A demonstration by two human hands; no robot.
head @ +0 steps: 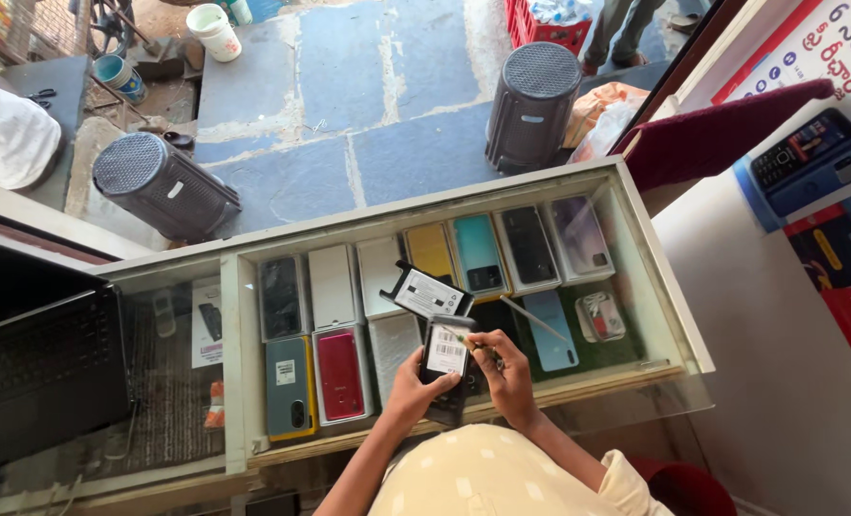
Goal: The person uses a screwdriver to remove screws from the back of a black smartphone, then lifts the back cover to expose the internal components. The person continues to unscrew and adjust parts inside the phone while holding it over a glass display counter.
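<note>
Black phone (447,368) in both hands

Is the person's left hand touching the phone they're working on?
Touching. The head view shows the left hand wrapped around the dark phone, fingers on its left edge, with no gap between them.

My left hand (408,390) holds a black phone (447,373) bearing a white barcode label (446,352); colourful phone boxes (479,252) lie beneath, inside the glass counter (655,277), with red-and-blue posters (827,182) right of it.
</note>
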